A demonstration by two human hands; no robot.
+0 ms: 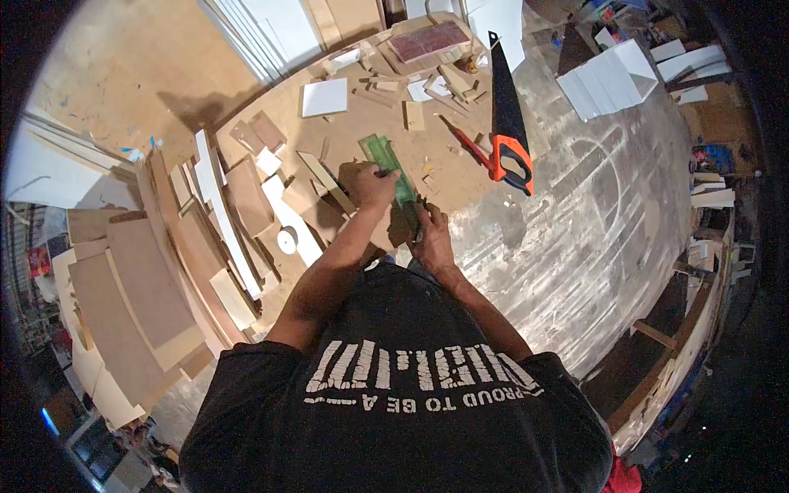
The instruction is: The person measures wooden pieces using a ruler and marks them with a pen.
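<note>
A green, see-through flat strip (384, 153) lies slanted on the brown work surface in front of my body. My left hand (376, 187) is closed over its left edge, with a small dark object at the fingertips that is too small to name. At the strip's near end, my right hand (433, 237) has its fingers curled against the edge; what they hold is hidden. A handsaw (509, 107) with an orange and black handle lies to the right, beside an orange tool (467, 144) with a dark narrow tip.
Wood offcuts (374, 94) and a white square piece (325, 98) lie beyond my hands. Long boards and strips (218, 214) are at the left, with a white roll (287, 240). White panels (608, 80) sit at the upper right, past the scuffed grey surface (592, 222).
</note>
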